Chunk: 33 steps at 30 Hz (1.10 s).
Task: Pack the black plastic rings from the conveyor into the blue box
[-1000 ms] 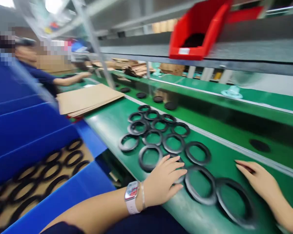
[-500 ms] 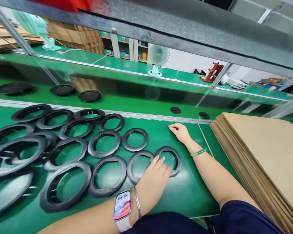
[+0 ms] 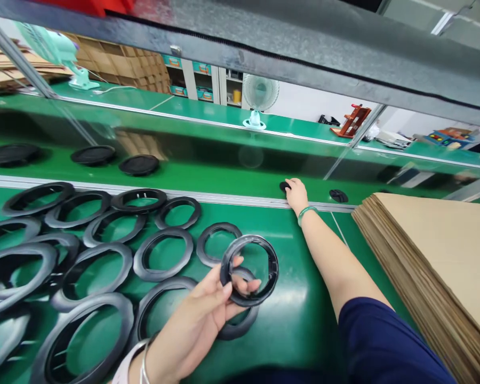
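Note:
My left hand (image 3: 200, 314) grips a black plastic ring (image 3: 273, 269) by its left side, thumb on the near face and fingers through the opening. The ring is raised and tilted towards me. Below it, partly covered, another black ring (image 3: 246, 326) lies on the green table. Stretched out to the green belt, my right hand (image 3: 297, 193) has its fingers closed on a small black disc (image 3: 284, 186), mostly hidden by them. A second small black disc (image 3: 338, 196) with a raised pattern lies to its right on the belt.
Several more black rings (image 3: 140, 260) cover the table's left side. Larger black discs (image 3: 139, 165) lie on the belt at left. A stack of cardboard sheets (image 3: 436, 229) stands at right. A metal beam (image 3: 272, 53) crosses overhead. A fan (image 3: 260, 93) stands beyond the belt.
My left hand has picked up the rightmost ring from the table, turned it over and raised it. My right hand has moved forward from the table to the small disc on the belt.

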Available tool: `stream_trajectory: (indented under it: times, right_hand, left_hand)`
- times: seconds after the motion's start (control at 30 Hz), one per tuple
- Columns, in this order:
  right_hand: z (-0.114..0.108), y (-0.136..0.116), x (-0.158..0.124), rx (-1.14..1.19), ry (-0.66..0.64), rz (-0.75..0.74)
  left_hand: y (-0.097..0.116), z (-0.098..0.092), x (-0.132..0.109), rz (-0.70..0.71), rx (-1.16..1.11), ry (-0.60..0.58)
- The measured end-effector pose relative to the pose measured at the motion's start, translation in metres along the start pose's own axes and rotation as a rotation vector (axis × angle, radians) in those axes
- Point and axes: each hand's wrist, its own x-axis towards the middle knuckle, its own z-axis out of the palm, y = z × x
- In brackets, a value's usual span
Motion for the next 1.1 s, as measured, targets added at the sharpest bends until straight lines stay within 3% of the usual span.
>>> stream_trajectory:
  times: [0.17,0.37,0.47,0.6,0.7,0.8,0.93,1.1]
  right_hand:
    - [0.003,0.014,0.021,0.011,-0.028,0.088]
    - [-0.009,0.007,0.013,0.099,0.031,0.103]
    - [-0.008,-0.028,0.003,0.202,0.071,0.084]
    - [-0.012,-0.126,-0.043,0.629,0.005,0.016]
    - [-0.033,-0.202,-0.108,0.786,-0.220,-0.244]
    - [-0.048,-0.240,-0.168,0.852,-0.342,-0.505]
    - [-0.036,-0.240,-0.205,0.778,-0.313,-0.797]
    - [-0.019,-0.226,-0.208,0.601,-0.295,-1.026]
  left_hand:
    - [-0.010,-0.008,-0.001,-0.119,-0.170,0.091]
    - [-0.008,-0.008,-0.007,-0.042,-0.048,0.127]
    - [-0.005,-0.012,-0.023,0.034,0.066,0.212]
    - [-0.001,-0.021,-0.050,0.176,0.373,0.376]
    - [-0.003,-0.027,-0.066,0.222,0.704,0.514]
    - [-0.010,-0.032,-0.072,0.232,0.820,0.613]
    - [-0.020,-0.034,-0.070,0.246,0.674,0.580]
    - [-0.025,-0.041,-0.066,0.280,0.554,0.560]
